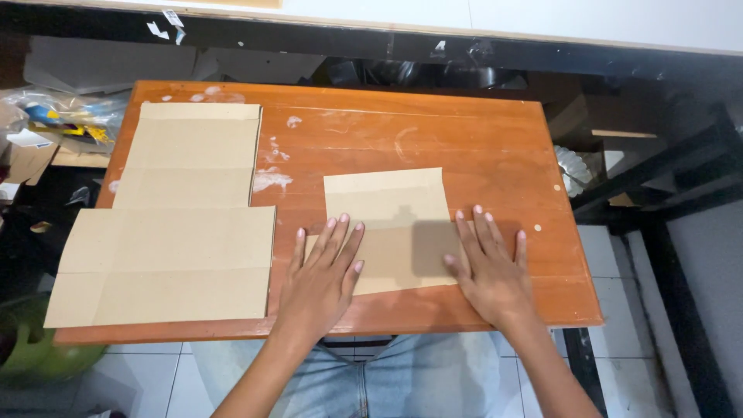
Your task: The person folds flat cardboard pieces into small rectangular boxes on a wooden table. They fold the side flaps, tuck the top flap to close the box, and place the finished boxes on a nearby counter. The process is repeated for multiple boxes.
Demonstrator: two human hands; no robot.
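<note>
Orange wooden table (464, 131), smeared with white, over pale floor tiles (611, 279). Left hand (321, 279) and right hand (487, 267) flat, fingers spread, pressing small folded cardboard piece (387, 205) near front edge. Larger creased cardboard sheet (178, 232) just left, apart.

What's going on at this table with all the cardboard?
A person is pressing both palms flat on a small piece of brown cardboard lying on an orange wooden table. The left hand rests on its left edge and the right hand on its right edge, fingers spread. To the left lie two larger flat cardboard sheets, one partly over the other and hanging past the table's edge. White smears mark the tabletop.
</note>
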